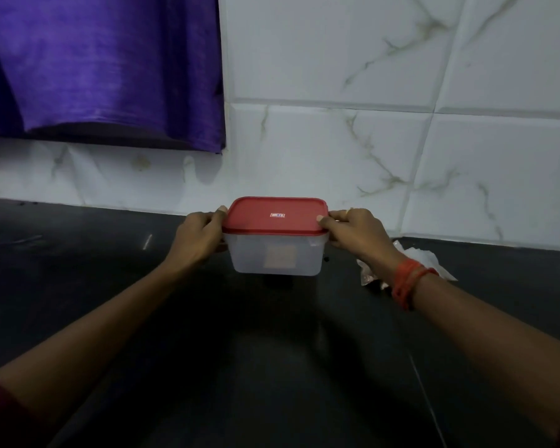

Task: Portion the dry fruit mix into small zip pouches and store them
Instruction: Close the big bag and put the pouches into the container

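White marble-look wall tiles (337,59) with grey-gold veins stood behind glossy black countertop (78,270). Purple curtain (104,66) hung upper left, hem ending above tile strip. Light was dim; countertop showed faint reflections.

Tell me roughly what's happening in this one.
A person grips a translucent container at both ends, left hand on its left side, right hand on its right, thumbs on the edge of its red lid, which is on. It sits at the dark countertop near the tiled wall; whether it rests there or is slightly raised is unclear. Behind the right wrist lies crumpled clear plastic.
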`<state>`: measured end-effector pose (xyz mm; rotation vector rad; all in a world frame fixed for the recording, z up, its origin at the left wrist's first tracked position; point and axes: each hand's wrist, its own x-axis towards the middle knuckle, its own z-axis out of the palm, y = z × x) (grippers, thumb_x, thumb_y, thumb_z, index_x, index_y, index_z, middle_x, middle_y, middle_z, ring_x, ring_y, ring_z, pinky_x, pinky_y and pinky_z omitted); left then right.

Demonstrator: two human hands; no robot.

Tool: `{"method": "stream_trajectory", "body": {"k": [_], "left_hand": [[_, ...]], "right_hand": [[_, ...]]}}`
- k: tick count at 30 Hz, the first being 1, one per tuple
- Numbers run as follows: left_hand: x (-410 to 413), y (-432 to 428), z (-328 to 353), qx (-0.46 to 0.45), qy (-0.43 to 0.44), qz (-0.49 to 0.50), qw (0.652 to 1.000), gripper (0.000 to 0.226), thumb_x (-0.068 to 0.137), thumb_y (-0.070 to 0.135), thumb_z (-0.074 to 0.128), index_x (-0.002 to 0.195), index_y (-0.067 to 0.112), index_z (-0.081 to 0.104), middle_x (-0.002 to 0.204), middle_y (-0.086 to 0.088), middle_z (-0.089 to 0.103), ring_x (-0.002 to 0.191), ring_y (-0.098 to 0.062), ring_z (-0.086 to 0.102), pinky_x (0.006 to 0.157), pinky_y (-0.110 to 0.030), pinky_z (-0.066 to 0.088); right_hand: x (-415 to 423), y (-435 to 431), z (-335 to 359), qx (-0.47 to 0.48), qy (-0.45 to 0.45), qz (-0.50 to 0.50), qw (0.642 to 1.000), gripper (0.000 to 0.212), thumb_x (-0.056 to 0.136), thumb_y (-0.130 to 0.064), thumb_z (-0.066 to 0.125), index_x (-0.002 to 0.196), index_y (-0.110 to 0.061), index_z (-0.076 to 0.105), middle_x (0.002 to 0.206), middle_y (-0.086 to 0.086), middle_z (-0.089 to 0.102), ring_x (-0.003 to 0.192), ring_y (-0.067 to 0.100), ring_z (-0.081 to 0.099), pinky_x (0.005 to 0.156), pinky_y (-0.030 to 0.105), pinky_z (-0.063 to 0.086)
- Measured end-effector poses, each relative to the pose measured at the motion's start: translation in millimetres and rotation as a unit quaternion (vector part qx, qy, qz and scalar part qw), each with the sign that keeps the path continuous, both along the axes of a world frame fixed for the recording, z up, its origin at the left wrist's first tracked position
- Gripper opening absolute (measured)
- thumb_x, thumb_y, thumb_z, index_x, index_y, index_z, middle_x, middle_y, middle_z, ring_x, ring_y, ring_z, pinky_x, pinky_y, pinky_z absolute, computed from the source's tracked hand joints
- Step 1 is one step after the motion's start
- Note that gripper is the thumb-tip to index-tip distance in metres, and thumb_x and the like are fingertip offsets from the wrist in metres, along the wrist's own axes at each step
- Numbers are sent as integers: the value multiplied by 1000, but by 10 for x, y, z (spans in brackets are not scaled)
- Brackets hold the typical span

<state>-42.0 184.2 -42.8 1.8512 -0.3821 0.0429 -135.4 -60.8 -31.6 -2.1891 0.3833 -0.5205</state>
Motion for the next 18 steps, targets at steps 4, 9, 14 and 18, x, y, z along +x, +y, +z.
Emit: {"method": "stream_trajectory", "body": {"k": [4, 9, 14, 18], "left_hand": [[-498, 117, 21, -6, -4, -36, 999, 39, 106, 40, 41, 100, 12, 68, 107, -12, 71, 98, -25, 71, 92, -46, 58], [-1027, 273, -7, -5, -9, -71, 997, 39, 104, 41, 48, 87, 16, 73, 93, -5, 75, 89, -19, 74, 83, -38, 60], [-1295, 353, -147, 81, -64, -68, 992, 37, 102, 36, 53, 127, 12, 68, 107, -4, 74, 87, -14, 73, 78, -28, 59], [-1356, 410, -178, 109, -47, -105, 987, 79, 80, 58, 66, 146, 17, 48, 134, -4, 63, 109, -17, 67, 97, -43, 56]], "right_hand": [[-589, 6, -29, 16, -7, 8, 1000, 59, 74, -60, 63, 118, -22, 72, 105, -4, 76, 102, 17, 70, 96, 45, 55], [-1134, 44, -129, 36, -15, 19, 999, 54, 70, -62, 61, 107, -25, 76, 92, -9, 78, 94, 14, 73, 97, 46, 54], [-1429, 92, -243, 71, 2, 28, 997, 51, 74, -56, 67, 110, -20, 75, 99, -6, 78, 96, 12, 73, 98, 43, 54], [-1521, 81, -258, 46, 26, 16, 998, 32, 90, -53, 62, 99, -26, 75, 100, -3, 77, 98, 16, 71, 98, 43, 54]]}}
